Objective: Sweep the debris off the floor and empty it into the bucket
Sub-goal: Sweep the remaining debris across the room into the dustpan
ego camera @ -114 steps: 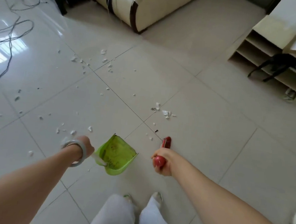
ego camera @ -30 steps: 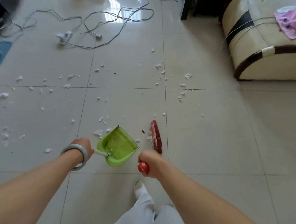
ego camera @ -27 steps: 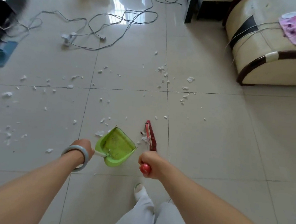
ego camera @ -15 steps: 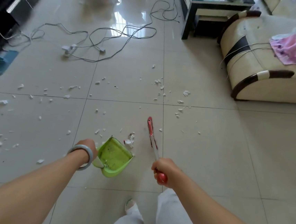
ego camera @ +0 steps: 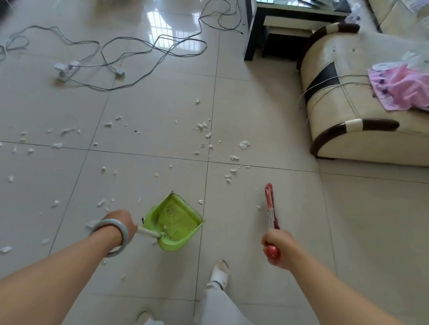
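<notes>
Glossy pale tiles cover the floor of a living room. The left hand, a bangle on its wrist, is curled round the white handle of the green dustpan, whose open mouth faces away from the person. The right hand grips the red end of the broom; the broom's head points forward, apart from the dustpan on its right. White debris lies scattered on the tiles ahead and to the left. Beyond it trail cables; a sofa with a pink cloth stands at the right, beside a dark table.
</notes>
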